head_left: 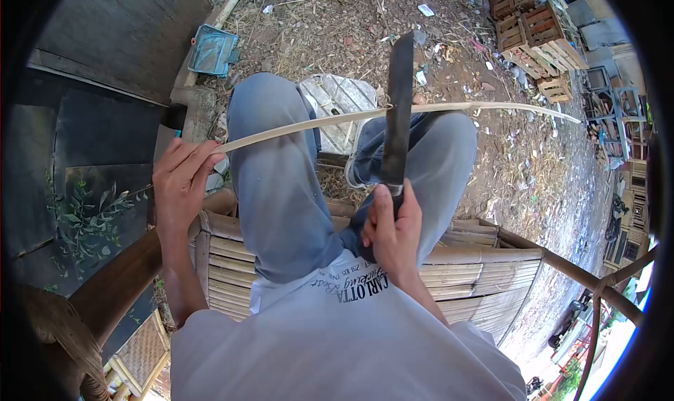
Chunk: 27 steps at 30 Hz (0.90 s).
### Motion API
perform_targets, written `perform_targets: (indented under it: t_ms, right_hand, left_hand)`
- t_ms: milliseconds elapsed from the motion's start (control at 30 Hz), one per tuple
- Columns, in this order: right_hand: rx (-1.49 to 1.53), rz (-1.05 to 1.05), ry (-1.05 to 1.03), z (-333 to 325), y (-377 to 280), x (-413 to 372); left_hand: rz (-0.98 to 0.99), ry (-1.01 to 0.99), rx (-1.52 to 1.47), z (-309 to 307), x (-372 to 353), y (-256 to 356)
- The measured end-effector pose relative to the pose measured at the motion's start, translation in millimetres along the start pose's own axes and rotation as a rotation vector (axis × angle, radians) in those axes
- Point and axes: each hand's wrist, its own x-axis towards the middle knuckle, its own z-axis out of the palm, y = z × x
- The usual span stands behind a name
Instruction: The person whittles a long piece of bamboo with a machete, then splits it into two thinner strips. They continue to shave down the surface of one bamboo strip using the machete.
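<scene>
My left hand [184, 176] pinches one end of a long, pale bamboo strip [295, 126], beside my left knee. The strip runs across above both of my thighs and bends down slightly at its far right end. In my right hand [392, 225] is the dark handle of a machete [399, 106], its long, broad blade pointing away from me. The blade crosses over the strip near my right knee and hides a short part of it. A small curled shaving shows at the blade's left edge, where it meets the strip.
I sit on a bamboo bench [477, 282]. A whitish slab [340, 96] lies between my knees. Ahead, the ground [330, 25] is strewn with chips and litter. A blue plastic container [213, 50] stands front left, wooden crates [537, 32] front right. Dark panels [98, 134] line the left.
</scene>
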Motion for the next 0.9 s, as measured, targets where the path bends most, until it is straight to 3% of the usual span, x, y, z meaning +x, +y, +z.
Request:
perform_targets:
  t_ms: [133,200,367,567,767,833,900]
  right_hand:
    - [0.148,0.135,-0.057,-16,-2,12]
    - [0.270,0.118,0.134,-32,-5,27]
    - [0.386,0.121,0.016,-18,-23,18]
    - [0.220,-0.128,0.151,-61,-44,19]
    - [0.189,-0.122,0.203,-69,-45,-1]
    - [0.307,0.016,0.143,-68,-33,-5]
    - [0.251,-0.009,0.104,-65,-17,-5]
  left_hand:
    - [0.016,-0.019,0.003,-12,6,5]
    - [0.016,-0.018,-0.017,-12,4,8]
    - [-0.202,-0.013,-0.157,-3,-5,1]
    - [-0.391,-0.061,-0.393,11,-24,-30]
    - [-0.309,-0.075,-0.351,15,-18,-23]
    - [-0.248,-0.072,-0.331,10,-11,-18]
    - [-0.190,-0.073,-0.307,5,-2,-14]
